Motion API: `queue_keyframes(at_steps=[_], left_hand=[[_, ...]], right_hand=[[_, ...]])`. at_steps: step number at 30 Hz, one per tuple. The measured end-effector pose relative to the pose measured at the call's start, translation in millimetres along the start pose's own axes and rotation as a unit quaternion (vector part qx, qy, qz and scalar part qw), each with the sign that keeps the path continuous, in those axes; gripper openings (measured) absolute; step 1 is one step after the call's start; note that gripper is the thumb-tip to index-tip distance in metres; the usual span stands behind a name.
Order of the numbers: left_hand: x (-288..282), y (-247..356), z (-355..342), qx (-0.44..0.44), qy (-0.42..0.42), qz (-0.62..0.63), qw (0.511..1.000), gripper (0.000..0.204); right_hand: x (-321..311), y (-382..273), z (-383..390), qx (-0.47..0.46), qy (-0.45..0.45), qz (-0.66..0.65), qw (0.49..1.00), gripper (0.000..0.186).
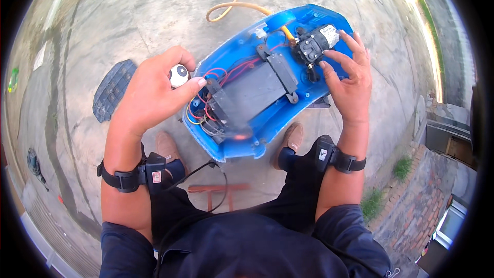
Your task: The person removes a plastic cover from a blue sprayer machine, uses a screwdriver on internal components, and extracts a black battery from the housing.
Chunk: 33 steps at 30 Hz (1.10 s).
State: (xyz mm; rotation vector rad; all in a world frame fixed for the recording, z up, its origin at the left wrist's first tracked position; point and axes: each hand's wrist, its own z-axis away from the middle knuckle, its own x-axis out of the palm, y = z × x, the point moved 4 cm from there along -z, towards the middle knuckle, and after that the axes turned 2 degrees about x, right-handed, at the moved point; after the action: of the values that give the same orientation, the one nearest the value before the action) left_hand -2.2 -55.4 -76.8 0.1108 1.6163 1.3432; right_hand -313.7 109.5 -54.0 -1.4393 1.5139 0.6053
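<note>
A concrete floor (pixel 128 31) is spread across most of the frame. Above it, in the upper centre, an open blue shell (pixel 231 150) is seen at a slant, with a dark rectangular block (pixel 252 90) set in its middle. By the shell's left edge, the left hand (pixel 146 90) is curled, and a round white piece is grasped between its thumb and forefinger. At upper right, the fingers of the right hand (pixel 352 80) are spread at a black pump (pixel 311 49) in the shell; whether it is gripped cannot be told. A dark ribbed panel (pixel 114 90) is seen on the floor at left. A yellowish hose (pixel 242 5) is looped at top centre. The round white piece (pixel 178 75) is partly covered by the left hand. Thin red wires (pixel 249 64) are strung beside the block.
</note>
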Motion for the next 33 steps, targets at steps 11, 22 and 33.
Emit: queue_keyframes(at_steps=[11,22,33], left_hand=[[1.9,1.1,1.8,0.005,0.005,0.015,1.000,0.023],[3.1,0.7,-0.3,-0.010,-0.001,-0.013,1.000,0.021],[8.4,0.7,-1.8,0.011,0.027,0.010,1.000,0.021]], right_hand=[[5.8,-17.8,-0.7,-0.024,-0.010,-0.005,1.000,0.025],[8.7,-88.0,-3.0,-0.144,-0.177,-0.109,0.968,0.049],[28.9,-118.1,5.5,-0.169,-0.268,-0.092,0.944,0.074]])
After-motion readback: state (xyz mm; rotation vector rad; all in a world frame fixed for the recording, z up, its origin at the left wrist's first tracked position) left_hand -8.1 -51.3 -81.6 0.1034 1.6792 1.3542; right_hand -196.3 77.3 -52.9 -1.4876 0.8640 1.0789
